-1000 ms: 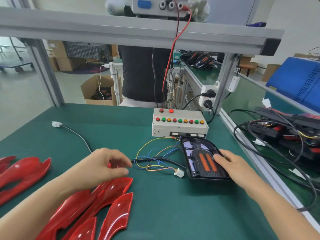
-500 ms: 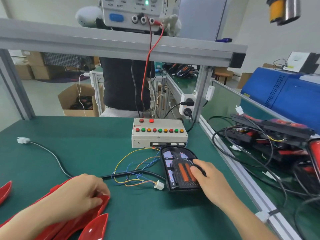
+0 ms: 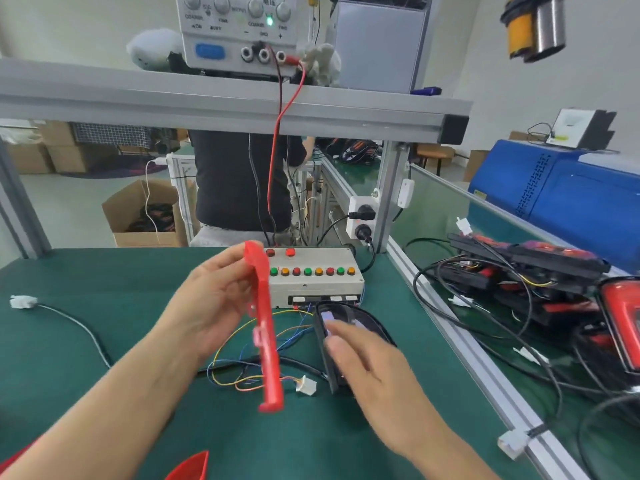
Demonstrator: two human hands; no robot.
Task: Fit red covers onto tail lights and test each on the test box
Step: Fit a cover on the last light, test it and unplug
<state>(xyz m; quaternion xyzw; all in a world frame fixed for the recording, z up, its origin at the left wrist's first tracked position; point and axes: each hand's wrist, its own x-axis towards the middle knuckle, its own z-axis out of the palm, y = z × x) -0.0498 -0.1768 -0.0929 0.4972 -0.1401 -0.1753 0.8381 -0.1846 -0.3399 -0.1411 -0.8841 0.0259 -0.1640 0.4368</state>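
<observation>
The left hand [image 3: 211, 306] grips a red cover [image 3: 265, 327] on edge, raised above the green table [image 3: 104, 334] before the test box [image 3: 313, 277]. The right hand [image 3: 367, 365], blurred, grips the dark tail light [image 3: 346, 320] lying just beside the box; loose wires [image 3: 242, 368] lie between

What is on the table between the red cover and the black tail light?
In the head view, loose coloured wires and a small white plug lie on the green mat between the red cover and the tail light.
</observation>
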